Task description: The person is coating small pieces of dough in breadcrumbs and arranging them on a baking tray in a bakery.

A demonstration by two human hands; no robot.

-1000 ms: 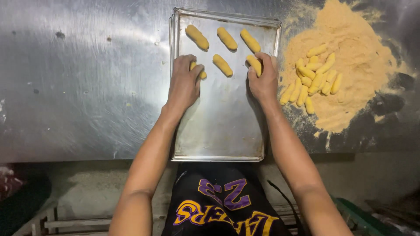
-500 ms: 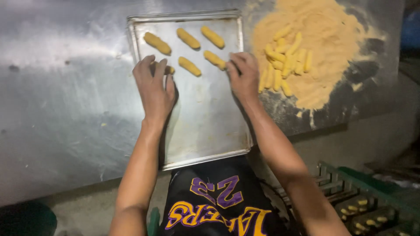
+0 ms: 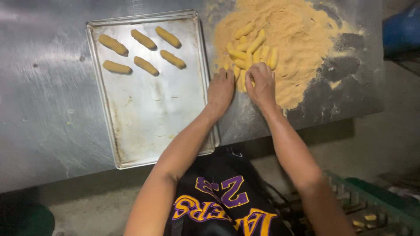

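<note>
Hands (image 3: 241, 87) on crumb-coated sticks (image 3: 249, 50), powdery breadcrumb heap (image 3: 302, 39), steel tray (image 3: 153, 126).

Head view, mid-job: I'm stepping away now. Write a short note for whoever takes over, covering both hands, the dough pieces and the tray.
Left hand: palm down at the edge of the crumb pile, beside the tray's right rim, holding nothing that shows.
Right hand: fingers curled among the yellow finger-shaped dough pieces lying in the pale orange crumb pile; whether it grips one is hidden.
Rectangular metal baking tray: six coated pieces in two rows of three at its far end; the rest is bare.
Left: roughly a dozen pieces sit in the crumbs on the steel table.
</note>
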